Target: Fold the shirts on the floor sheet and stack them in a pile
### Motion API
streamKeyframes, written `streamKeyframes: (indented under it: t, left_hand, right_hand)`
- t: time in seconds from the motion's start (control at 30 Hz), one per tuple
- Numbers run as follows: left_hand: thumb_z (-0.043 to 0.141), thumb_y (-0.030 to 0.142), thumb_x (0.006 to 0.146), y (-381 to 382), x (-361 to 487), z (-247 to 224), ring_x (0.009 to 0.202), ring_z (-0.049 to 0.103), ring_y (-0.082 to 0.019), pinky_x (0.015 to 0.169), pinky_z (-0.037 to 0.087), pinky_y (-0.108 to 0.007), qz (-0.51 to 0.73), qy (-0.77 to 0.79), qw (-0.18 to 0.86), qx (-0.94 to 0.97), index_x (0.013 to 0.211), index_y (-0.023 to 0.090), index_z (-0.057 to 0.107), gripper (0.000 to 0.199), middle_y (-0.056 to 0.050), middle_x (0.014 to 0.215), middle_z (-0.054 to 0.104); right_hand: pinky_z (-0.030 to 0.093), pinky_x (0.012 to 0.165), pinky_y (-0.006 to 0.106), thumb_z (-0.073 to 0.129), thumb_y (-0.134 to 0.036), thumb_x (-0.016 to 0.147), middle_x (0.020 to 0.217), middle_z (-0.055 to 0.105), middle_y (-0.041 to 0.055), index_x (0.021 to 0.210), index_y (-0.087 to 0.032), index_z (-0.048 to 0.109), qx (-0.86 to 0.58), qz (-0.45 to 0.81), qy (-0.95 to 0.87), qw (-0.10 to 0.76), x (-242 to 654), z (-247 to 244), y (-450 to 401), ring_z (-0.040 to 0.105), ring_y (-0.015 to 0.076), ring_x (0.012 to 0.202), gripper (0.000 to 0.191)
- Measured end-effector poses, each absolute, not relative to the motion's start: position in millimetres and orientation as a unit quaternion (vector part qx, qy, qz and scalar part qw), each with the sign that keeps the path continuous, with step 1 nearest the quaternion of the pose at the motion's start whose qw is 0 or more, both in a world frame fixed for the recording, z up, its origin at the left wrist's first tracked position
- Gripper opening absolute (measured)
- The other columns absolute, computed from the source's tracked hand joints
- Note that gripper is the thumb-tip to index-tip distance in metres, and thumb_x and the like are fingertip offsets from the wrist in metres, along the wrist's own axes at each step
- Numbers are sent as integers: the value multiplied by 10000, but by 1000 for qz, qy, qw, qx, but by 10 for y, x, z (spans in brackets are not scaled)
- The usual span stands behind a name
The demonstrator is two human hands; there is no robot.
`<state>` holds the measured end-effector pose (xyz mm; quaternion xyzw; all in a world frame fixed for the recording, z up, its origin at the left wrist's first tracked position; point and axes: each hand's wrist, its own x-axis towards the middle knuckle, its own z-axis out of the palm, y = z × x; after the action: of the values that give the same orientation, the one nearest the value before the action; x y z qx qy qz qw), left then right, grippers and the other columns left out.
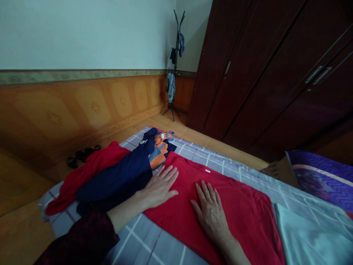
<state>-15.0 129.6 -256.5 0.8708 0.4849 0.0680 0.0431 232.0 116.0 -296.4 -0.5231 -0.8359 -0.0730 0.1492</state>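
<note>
Left hand [159, 187], right hand [211, 211] — flat on red T-shirt [237, 217].

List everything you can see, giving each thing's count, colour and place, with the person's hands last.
Sheet: one, grey checked, on the floor
Shirt: one, red, flat on the sheet
Dark garment: one, navy, beside the shirt
Bunched garment: one, red, at left
Patterned garment: one, orange and blue, behind the shirt
Bedding: one, purple, far right
Sandals: one pair, black, by the wall
Coat stand: one, black, in the corner
Wardrobe: one, dark brown, right
Left hand: one, flat on the shirt
Right hand: one, flat on the shirt
</note>
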Motion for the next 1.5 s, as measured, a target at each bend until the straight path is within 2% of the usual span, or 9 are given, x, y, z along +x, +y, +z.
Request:
streamKeyframes:
  t: [0.17,0.43,0.57,0.73,0.83,0.97,1.17,1.33,1.5]
  left_hand:
    - [413,465,943,889,-334,-2571,1425,131,-191,1166,117,-376,53,446,86,889,1498,252,63,690,-37,1555,127]
    - [346,391,965,742,-656,-2633,1412,197,-223,1144,191,-430,73,561,-30,824,1502,169,60,647,-96,1533,221]
    - [378,307,947,543,-677,-2579,1409,213,-191,1156,176,-409,39,487,-13,872,1484,259,184,573,-4,1530,255]
    - [352,212,928,578,-512,-2362,1399,240,-214,1155,180,-436,54,522,-14,851,1406,173,381,480,-67,1486,357]
    - [380,321,951,713,-143,-2271,1417,179,-207,1163,170,-415,74,470,14,880,1445,172,297,522,-65,1517,293]
    - [397,556,916,946,231,-2406,1428,113,-248,1165,127,-450,82,401,29,912,1463,104,224,731,-128,1531,226]
    - [335,271,961,1205,148,-2865,1418,173,-192,1154,187,-407,116,381,12,917,1481,139,178,559,-98,1533,239]
    - [380,339,945,1215,96,-2981,1403,226,-197,1148,200,-401,138,354,-24,925,1478,184,213,580,-68,1512,303]
    - [390,341,945,1180,142,-2855,1400,235,-230,1140,217,-445,138,372,-36,917,1459,158,278,556,-78,1508,310]
  right_hand:
    - [275,1081,502,414,-474,925,1466,367,136,1378,-140,446,-522,-67,-836,153,2316,-2957,1154,294,319,1358,564]
    - [270,1082,511,390,-499,929,1461,372,145,1371,-133,457,-518,-70,-837,163,2310,-2959,1149,290,325,1359,578]
    - [268,1078,515,399,-489,927,1458,375,151,1367,-128,464,-520,-71,-836,160,2310,-2956,1148,298,333,1353,573]
    - [250,1089,508,409,-473,926,1461,373,146,1376,-130,450,-526,-55,-834,157,2292,-2921,1128,285,324,1361,567]
    - [249,1096,497,416,-456,927,1462,373,140,1381,-134,445,-533,-43,-832,148,2288,-2872,1122,278,317,1365,557]
    - [243,1104,500,440,-404,924,1469,358,143,1374,-129,450,-539,-26,-830,137,2285,-2796,1096,264,305,1375,529]
    - [288,1093,520,471,-309,905,1495,286,175,1406,-97,387,-538,31,-824,174,1916,-2644,823,229,317,1387,550]
    - [286,1114,492,449,-353,921,1528,215,141,1453,-90,283,-522,74,-826,200,1529,-2612,638,142,310,1408,617]
    - [285,1114,496,474,-466,902,1511,257,153,1453,-79,276,-582,13,-802,136,2026,-2717,426,178,300,1403,702]
